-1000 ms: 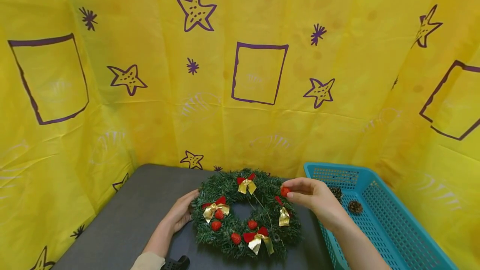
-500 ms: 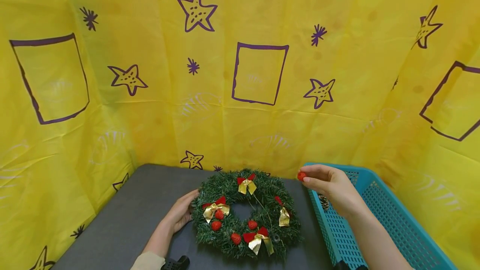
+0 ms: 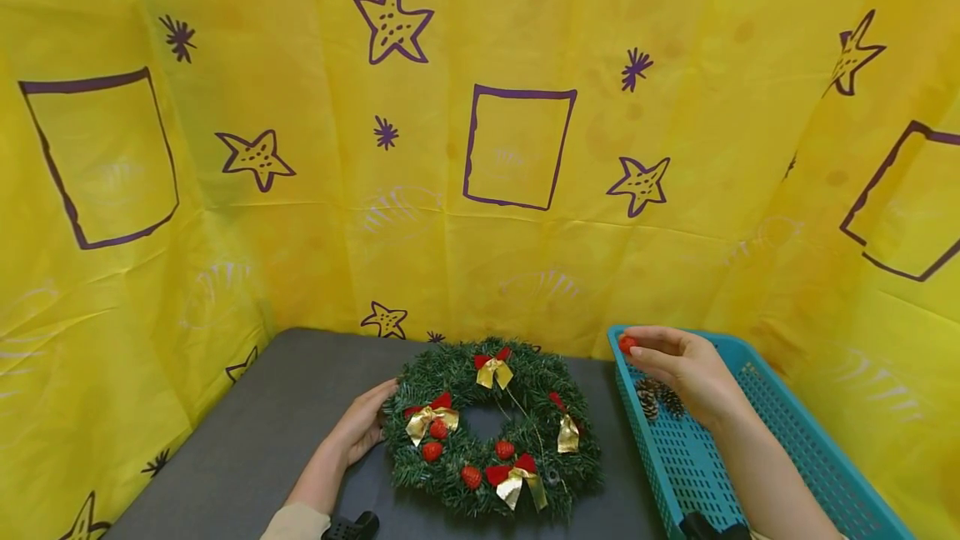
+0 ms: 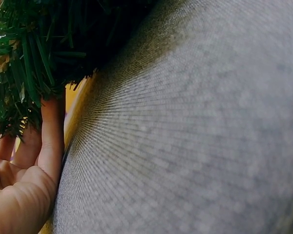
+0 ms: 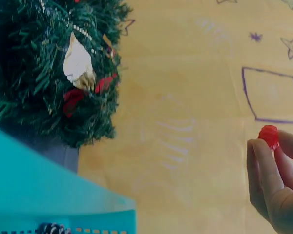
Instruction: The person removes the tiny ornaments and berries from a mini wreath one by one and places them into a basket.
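A round green Christmas wreath lies on the dark table, decorated with red and gold bows and several small red toy strawberries. My left hand rests at its left side. In the left wrist view its fingers are mostly straight and reach into the green needles, their tips hidden there. My right hand pinches another red strawberry between thumb and fingertips, over the far left corner of a blue-green basket. The right wrist view shows this strawberry held up, away from the wreath.
Brown pine cones lie inside the basket, just below my right hand. The basket stands right of the wreath, with a strip of table between them. Yellow patterned cloth hangs behind and along both sides of the table.
My right hand has moved right, from the wreath's upper right edge to over the basket, with the strawberry still pinched. The left hand and the wreath have stayed in place.
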Available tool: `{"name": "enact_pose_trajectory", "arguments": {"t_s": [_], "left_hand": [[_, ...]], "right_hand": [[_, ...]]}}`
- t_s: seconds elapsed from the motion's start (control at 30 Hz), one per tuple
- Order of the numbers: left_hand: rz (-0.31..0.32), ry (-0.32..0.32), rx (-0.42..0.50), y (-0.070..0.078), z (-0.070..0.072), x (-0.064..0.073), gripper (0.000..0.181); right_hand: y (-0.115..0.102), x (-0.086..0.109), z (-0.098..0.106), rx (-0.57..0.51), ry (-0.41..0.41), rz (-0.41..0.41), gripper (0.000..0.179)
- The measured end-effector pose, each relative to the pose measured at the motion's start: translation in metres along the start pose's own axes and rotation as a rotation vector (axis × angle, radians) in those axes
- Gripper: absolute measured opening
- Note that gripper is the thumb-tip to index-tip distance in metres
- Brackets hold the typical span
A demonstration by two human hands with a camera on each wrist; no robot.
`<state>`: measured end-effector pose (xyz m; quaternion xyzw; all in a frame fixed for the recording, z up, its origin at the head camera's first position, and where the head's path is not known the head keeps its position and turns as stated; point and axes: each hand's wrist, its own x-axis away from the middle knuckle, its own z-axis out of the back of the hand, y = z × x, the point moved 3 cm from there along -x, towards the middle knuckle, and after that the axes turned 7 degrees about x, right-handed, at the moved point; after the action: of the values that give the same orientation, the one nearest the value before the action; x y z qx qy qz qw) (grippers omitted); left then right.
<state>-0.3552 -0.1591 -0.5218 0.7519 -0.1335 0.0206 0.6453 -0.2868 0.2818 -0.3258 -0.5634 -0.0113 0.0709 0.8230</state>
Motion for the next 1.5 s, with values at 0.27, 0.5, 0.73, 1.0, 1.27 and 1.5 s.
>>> {"name": "enact_pose_trajectory", "arguments": {"t_s": [0.27,0.5,0.73,1.0,1.27,1.5], "left_hand": [[-0.010,0.011,-0.001,0.000,0.000,0.000,0.060],[-0.004,-0.003,0.010,-0.001,0.001,0.002,0.061],[-0.006,-0.013,-0.003,-0.002,0.002,0.003,0.061],[-0.011,-0.012,0.007,0.000,0.003,0.005,0.061],[-0.005,0.001,-0.008,-0.001,0.003,0.002,0.064],[0.000,-0.005,-0.007,-0.001,0.000,0.000,0.064]], "right_hand": [[0.013,-0.006,0.015,-0.056,0.018,0.024,0.042],[0.033,-0.016,0.027,-0.094,0.045,-0.015,0.045],[0.054,-0.022,0.041,-0.138,0.032,-0.053,0.029],[0.066,-0.029,0.049,-0.098,0.032,-0.105,0.029],[0.089,-0.038,0.061,-0.090,0.034,-0.163,0.041],[0.110,-0.045,0.066,0.062,0.028,-0.186,0.058]]}}
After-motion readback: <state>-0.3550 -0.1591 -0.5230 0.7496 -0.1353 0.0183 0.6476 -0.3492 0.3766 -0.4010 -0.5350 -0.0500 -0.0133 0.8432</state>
